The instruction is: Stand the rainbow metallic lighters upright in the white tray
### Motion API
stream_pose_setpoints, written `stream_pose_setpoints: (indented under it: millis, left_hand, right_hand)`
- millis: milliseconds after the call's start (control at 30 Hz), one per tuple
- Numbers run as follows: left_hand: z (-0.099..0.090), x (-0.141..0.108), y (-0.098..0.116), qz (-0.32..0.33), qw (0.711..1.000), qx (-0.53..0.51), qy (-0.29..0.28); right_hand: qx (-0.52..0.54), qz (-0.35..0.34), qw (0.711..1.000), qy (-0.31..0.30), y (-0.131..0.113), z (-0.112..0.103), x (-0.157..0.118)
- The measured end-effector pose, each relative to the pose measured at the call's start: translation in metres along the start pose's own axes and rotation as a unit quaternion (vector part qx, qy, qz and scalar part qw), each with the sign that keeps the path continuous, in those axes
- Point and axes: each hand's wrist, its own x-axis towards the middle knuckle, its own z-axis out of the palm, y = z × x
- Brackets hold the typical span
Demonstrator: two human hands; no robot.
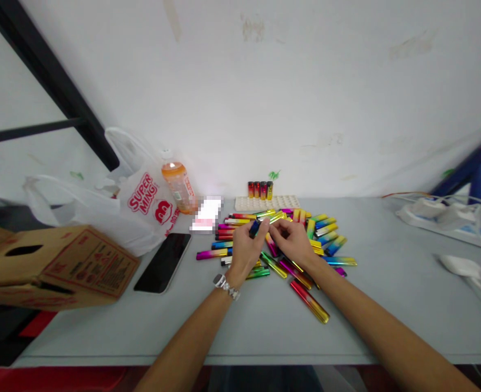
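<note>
My left hand (pixel 246 247), with a metal-link watch (pixel 226 286) at the wrist, is closed around a shiny tube with a dark blue end (pixel 254 227). Close beside it, my right hand (pixel 293 239) has its fingers pinched together; what they hold, if anything, is hidden. Under and around both hands lies a loose pile of shiny two-tone tubes (pixel 331 244), in red, yellow, blue, green and purple. One red-and-gold tube (pixel 309 302) lies nearer the front edge. Behind the pile, a white holed tray (pixel 283 203) carries several upright red-and-yellow tubes with dark tops (pixel 263 190).
On the left are a cardboard box (pixel 89 267), a white plastic bag (pixel 142 212), an orange drink bottle (pixel 180 184), a dark phone (pixel 162 264) and a blurred-out bright panel (pixel 208 214). White power strips (pixel 440 218) and a charger (pixel 461 265) with cables lie right. A wall stands behind.
</note>
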Motion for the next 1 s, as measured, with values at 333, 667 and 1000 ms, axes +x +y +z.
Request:
stream_pose_setpoints:
  millis: [333, 667, 1000]
  left_hand:
    - [0.002, 0.006, -0.009, -0.009, 0.998, 0.06, 0.016]
    - [-0.004, 0.0, -0.002, 0.01, 0.997, 0.077, -0.022]
    - [-0.003, -0.006, -0.006, 0.041, 0.994, 0.096, -0.027]
  right_hand:
    - [0.005, 0.007, 1.0, -0.004, 0.0, -0.001, 0.0]
    - [0.065, 0.017, 0.998, 0.008, -0.013, -0.003, 0.0]
    - [0.156, 0.119, 0.975, -0.105, -0.036, -0.01, 0.02]
